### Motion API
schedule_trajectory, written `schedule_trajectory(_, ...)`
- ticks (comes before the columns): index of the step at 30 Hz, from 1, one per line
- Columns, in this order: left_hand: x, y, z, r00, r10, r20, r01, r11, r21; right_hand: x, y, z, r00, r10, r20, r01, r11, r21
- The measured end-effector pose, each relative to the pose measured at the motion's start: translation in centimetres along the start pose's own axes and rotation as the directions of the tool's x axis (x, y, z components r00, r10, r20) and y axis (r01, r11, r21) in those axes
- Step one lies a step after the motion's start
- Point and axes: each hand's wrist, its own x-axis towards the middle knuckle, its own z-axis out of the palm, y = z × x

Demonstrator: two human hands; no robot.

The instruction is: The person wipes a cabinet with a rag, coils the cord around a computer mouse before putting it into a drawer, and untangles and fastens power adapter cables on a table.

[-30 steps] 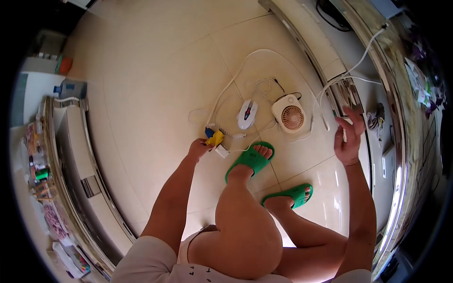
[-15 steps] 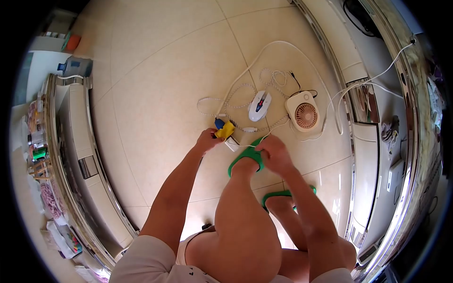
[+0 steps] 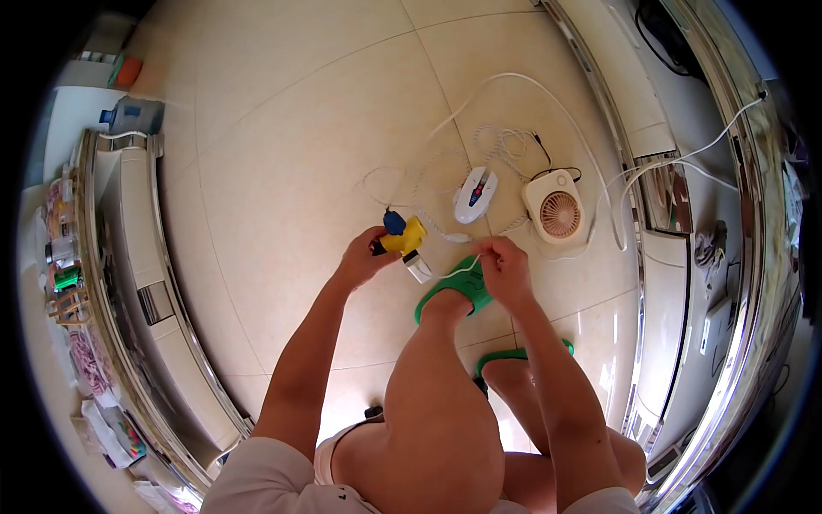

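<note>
My left hand [image 3: 364, 253] is closed on a small yellow-and-blue object [image 3: 411, 234] with a black part near the fingers; its kind is unclear. A whitish, partly clear block [image 3: 417, 266] sticks out below the yellow part. My right hand [image 3: 503, 264] pinches a thin white cord [image 3: 463, 273] that runs towards that block. Both hands are above the floor, near a green slipper [image 3: 458, 287] on my foot. Beyond them lie a white computer mouse [image 3: 472, 195] and a small cream fan [image 3: 556, 208] with a brown grille.
Tangled braided and white cables [image 3: 514, 141] lie on the tiled floor [image 3: 300, 154] around the mouse and fan. A long white cable [image 3: 676, 163] runs up to the counter on the right. Cabinets [image 3: 141, 231] line both sides. A water bottle [image 3: 137, 114] stands at the far left.
My left hand has shifted slightly left and turned the yellow-and-blue object, so more of the whitish block shows. Right fingers still pinch the cord, and the nearby cables have moved.
</note>
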Motion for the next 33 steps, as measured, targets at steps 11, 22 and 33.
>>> schedule_trajectory(11,-3.2,7.4,-2.1,0.999,0.032,0.038,-0.032,0.999,0.024,4.7,-4.1,5.4,0.978,0.091,0.189,-0.108,0.991,0.077)
schedule_trajectory(22,-6.0,8.0,-3.2,0.992,0.098,0.078,-0.107,0.986,0.128,6.3,-5.5,3.8,0.853,0.259,0.452,-0.387,0.897,0.216)
schedule_trajectory(33,-7.5,8.4,-1.6,0.983,0.128,0.135,-0.17,0.912,0.372,6.3,-7.5,1.7,0.827,0.256,0.501,-0.415,0.879,0.235)
